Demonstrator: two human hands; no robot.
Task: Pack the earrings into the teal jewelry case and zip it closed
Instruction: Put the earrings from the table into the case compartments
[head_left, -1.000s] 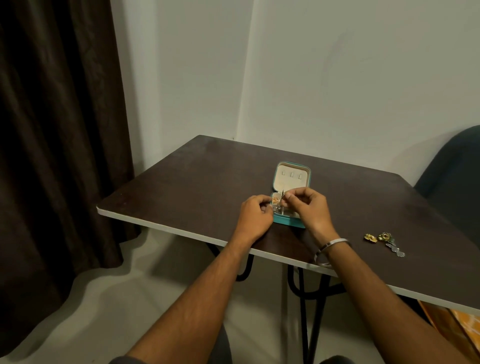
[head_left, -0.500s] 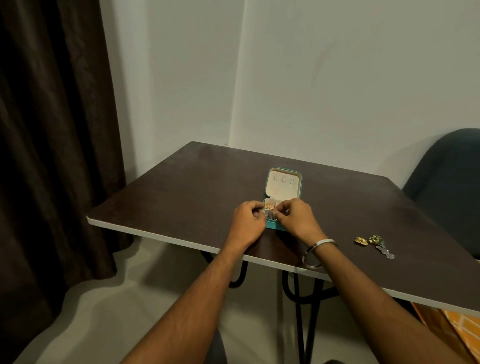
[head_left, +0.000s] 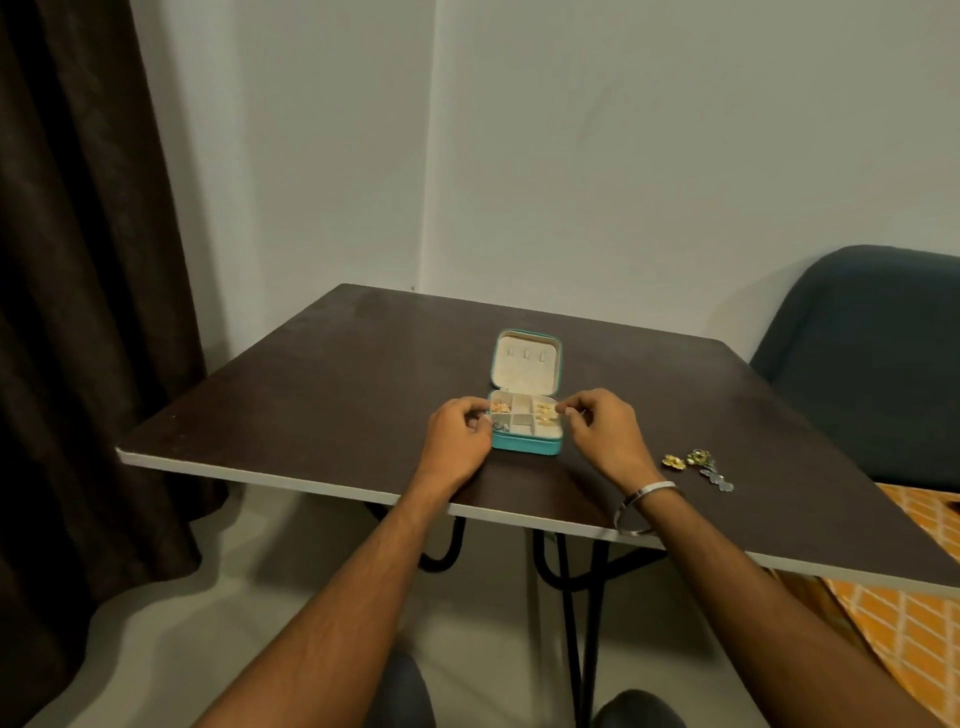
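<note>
The teal jewelry case lies open on the table, gold earrings in its compartments. The left hand and right hand flank it, fingers curled; whether they pinch anything is unclear. More earrings lie to the right.

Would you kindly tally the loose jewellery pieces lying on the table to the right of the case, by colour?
Gold flower-shaped earrings: 2
Silver dangling earring pieces: 2
Total: 4 on the dark wooden table
</note>
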